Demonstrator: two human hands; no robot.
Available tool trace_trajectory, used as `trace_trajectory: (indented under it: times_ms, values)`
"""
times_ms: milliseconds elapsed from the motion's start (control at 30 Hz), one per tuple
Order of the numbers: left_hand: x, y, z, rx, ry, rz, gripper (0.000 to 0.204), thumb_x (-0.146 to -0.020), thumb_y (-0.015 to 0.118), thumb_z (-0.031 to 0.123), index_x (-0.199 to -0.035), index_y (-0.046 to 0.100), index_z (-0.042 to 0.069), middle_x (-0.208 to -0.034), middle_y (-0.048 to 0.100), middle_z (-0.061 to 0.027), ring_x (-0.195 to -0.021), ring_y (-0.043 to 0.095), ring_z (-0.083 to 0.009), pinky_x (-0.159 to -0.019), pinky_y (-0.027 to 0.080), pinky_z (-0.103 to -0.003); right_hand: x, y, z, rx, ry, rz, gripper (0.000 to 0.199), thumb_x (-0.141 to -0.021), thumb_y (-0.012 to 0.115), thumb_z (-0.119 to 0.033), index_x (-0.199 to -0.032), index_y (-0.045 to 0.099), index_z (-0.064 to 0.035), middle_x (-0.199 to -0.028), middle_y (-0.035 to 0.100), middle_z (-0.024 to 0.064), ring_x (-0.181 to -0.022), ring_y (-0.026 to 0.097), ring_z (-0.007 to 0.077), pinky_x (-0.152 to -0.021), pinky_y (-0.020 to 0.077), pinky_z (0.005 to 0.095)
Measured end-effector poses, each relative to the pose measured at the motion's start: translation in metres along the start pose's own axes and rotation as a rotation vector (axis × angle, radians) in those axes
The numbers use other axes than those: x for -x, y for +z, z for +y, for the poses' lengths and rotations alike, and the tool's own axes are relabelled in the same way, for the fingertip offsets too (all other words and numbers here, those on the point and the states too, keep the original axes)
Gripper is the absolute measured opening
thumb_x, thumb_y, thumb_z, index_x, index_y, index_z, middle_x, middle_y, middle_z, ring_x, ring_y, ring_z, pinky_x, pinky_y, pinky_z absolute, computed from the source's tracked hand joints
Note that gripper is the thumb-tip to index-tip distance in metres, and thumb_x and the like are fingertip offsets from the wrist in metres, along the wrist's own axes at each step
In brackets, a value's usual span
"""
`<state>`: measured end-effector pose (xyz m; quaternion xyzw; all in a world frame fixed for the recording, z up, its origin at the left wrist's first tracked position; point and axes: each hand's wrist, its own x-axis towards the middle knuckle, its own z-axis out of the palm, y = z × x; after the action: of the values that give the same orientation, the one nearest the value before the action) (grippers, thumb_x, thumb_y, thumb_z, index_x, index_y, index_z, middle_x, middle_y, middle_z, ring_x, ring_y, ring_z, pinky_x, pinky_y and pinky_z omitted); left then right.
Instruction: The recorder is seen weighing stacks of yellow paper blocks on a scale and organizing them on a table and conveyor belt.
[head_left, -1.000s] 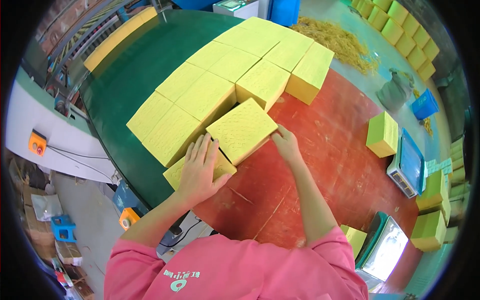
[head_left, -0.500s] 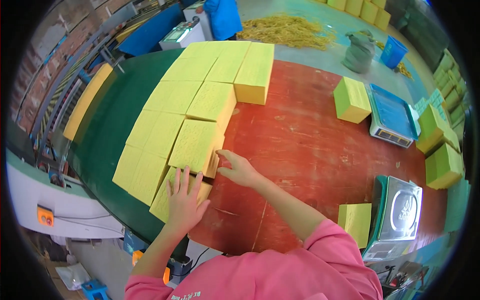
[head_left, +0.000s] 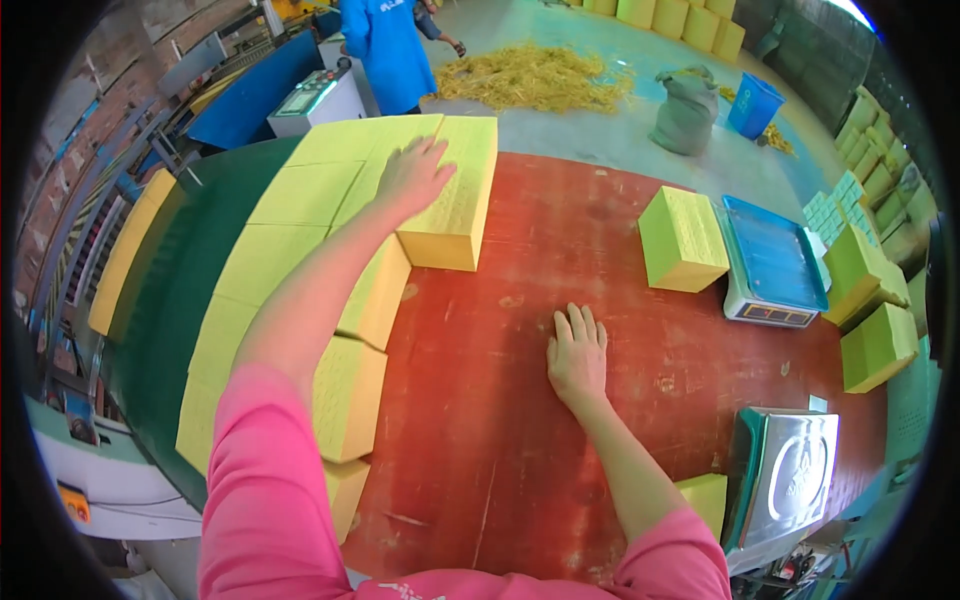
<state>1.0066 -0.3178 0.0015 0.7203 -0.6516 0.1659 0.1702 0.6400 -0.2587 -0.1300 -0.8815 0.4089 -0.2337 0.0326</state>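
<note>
Rows of yellow rectangular blocks [head_left: 305,192], pressed side by side, cover the left of the work surface. My left hand [head_left: 412,182] reaches across them to the far end. Its fingers are stretched over the top of the far right block [head_left: 452,205], apparently touching it. My left forearm hides part of the nearer blocks, and a near block [head_left: 350,398] shows beside my sleeve. My right hand [head_left: 578,362] rests palm down on the red tabletop [head_left: 520,420], fingers extended, holding nothing.
A blue-topped scale [head_left: 770,265] stands at the right beside a single yellow block [head_left: 683,238]. Nearer is a metal-topped scale [head_left: 790,475]. A green surface [head_left: 160,330] lies beyond the rows on the left. A person in blue [head_left: 388,55] stands near a straw heap [head_left: 535,78].
My left hand has gone from the nearest block to the far end of the rows. My right hand has left the block's side and come down on the red tabletop. The view has shifted.
</note>
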Motion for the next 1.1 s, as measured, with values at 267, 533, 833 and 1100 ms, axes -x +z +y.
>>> trace_trajectory:
  times_ms: [267,533,833,1100]
  values:
    - [-0.147,0.136,-0.041,-0.256,-0.008,-0.024,0.051,-0.1,0.038,0.045,-0.137,0.047,0.01,-0.14,0.05,-0.0138,-0.132,0.044,-0.0317,-0.103,0.036,-0.059,-0.019,-0.006,-0.01,-0.003,0.07,-0.153,0.047,-0.09,0.057,-0.018,-0.135,0.048,-0.0036,-0.145,0.041,0.0176,-0.138,0.035,0.0357,-0.113,0.0267,0.0539]
    - [-0.16,0.151,-0.004,-0.177,-0.002,-0.208,0.05,-0.101,0.031,0.046,-0.132,0.05,0.013,-0.135,0.055,-0.0134,-0.127,0.049,-0.0339,-0.105,0.035,-0.058,-0.023,-0.013,-0.008,0.04,0.084,-0.178,0.049,-0.091,0.058,-0.018,-0.137,0.045,-0.0033,-0.145,0.041,0.0174,-0.138,0.035,0.0356,-0.113,0.0266,0.0539]
    - [-0.019,0.078,0.132,-0.03,-0.068,-0.073,0.056,-0.1,0.036,0.045,-0.137,0.047,0.004,-0.134,0.053,-0.0178,-0.134,0.041,-0.0317,-0.113,0.025,-0.051,-0.003,-0.008,-0.001,-0.547,0.298,0.26,0.038,-0.093,0.052,-0.006,-0.131,0.05,0.0015,-0.141,0.047,0.0224,-0.131,0.045,0.037,-0.107,0.0394,0.0426]
    - [0.126,-0.01,0.223,0.031,-0.122,-0.086,0.059,-0.1,0.04,0.047,-0.14,0.046,0.004,-0.136,0.053,-0.0183,-0.135,0.041,-0.0316,-0.113,0.026,-0.049,0.01,-0.009,0.015,-1.11,0.539,0.46,0.035,-0.1,0.05,-0.017,-0.129,0.055,0.0011,-0.13,0.058,0.0133,-0.123,0.053,0.0208,-0.104,0.0413,0.0338]
